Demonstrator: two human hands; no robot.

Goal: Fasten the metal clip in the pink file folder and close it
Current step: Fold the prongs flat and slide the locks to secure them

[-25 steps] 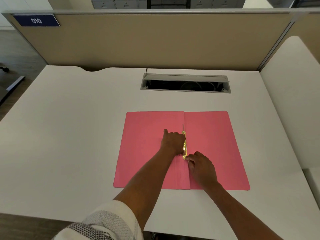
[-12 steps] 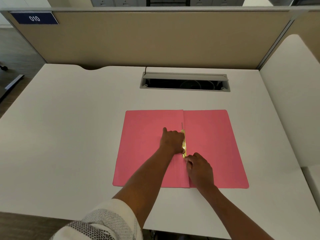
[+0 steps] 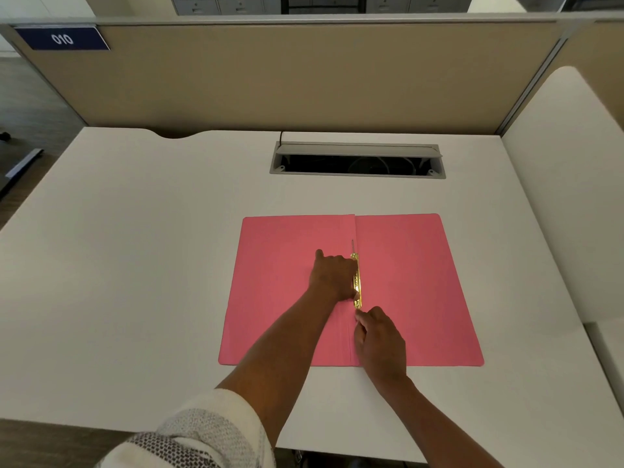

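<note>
The pink file folder [image 3: 412,285] lies spread flat on the white desk [image 3: 135,265]. Along its centre fold runs the gold metal clip [image 3: 356,282], with a thin prong sticking out at its far end. My left hand [image 3: 332,275] rests knuckles-up on the left leaf, its fingers pressing down on the clip bar. My right hand [image 3: 380,336] sits just below the clip's near end, fingertips pinched at the lower prong, which they hide.
A grey cable tray opening [image 3: 358,160] is set into the desk behind the folder. A beige partition [image 3: 304,79] closes off the back, and a white side panel [image 3: 567,197] stands on the right.
Both hands stay on the clip in nearly the same place. The folder has not moved; only the camera view has shifted slightly.
</note>
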